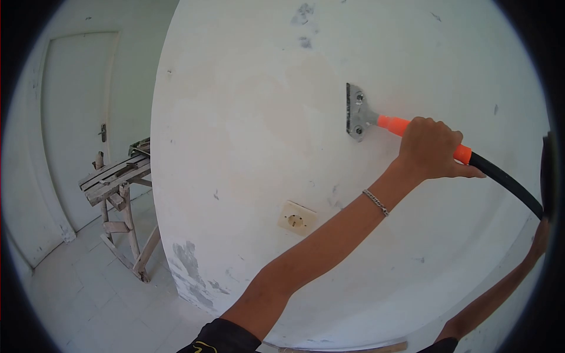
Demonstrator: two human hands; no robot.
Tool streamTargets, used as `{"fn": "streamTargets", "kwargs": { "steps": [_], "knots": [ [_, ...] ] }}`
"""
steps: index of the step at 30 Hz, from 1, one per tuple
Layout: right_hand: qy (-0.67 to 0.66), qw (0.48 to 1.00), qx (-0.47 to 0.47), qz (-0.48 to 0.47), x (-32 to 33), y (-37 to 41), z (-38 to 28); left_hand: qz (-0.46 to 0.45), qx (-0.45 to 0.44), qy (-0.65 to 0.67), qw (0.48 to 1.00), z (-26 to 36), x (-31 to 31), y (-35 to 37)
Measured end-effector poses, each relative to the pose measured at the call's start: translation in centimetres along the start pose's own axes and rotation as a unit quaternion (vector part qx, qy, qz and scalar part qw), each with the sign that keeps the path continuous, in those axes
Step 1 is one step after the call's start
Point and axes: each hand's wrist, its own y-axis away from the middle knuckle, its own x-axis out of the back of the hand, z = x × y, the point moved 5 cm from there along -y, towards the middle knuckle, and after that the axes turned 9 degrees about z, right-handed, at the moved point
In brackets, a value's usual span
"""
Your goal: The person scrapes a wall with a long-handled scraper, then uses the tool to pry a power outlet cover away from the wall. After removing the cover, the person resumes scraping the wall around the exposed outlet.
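A long-handled scraper (359, 112) has its wide metal blade against the white wall (247, 147). My left hand (432, 147), with a chain bracelet on the wrist, is closed around the scraper's orange grip. From that grip a black shaft curves down to the right edge of the view. There my right hand (540, 238) meets the shaft's far end and appears closed on it, its fingers mostly lost in the dark rim. Below the blade, a cream wall socket (297, 218) sits partly behind my left forearm.
Left of the wall's edge stands a rough wooden trestle (120, 188) on a tiled floor (94, 294). Behind it is a pale door (76, 135) with a dark handle. Grey patches (188, 262) mark the wall low down. A wooden strip (376, 347) lies along the bottom.
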Motion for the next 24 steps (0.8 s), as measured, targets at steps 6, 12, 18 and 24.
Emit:
{"fn": "streamTargets", "kwargs": {
  "steps": [6, 12, 18, 24],
  "knots": [
    [0.042, 0.996, -0.078, -0.023, -1.5, 5.2, 0.3, -0.057, 0.021, 0.002, 0.998, -3.2, 3.0, 2.0],
    [-0.037, 0.996, -0.080, -0.032, -4.0, 5.9, 6.9, -0.036, 0.015, 0.001, 0.999, -1.6, 1.9, 0.8],
    [0.060, 0.989, -0.114, -0.075, -6.6, 6.7, 5.8, -0.027, 0.009, -0.004, 1.000, -1.9, 1.0, 0.4],
    [-0.011, 0.982, -0.134, -0.135, -4.1, 6.2, 3.1, -0.040, -0.004, -0.024, 0.999, -2.1, 0.6, 0.5]
  ]
}}
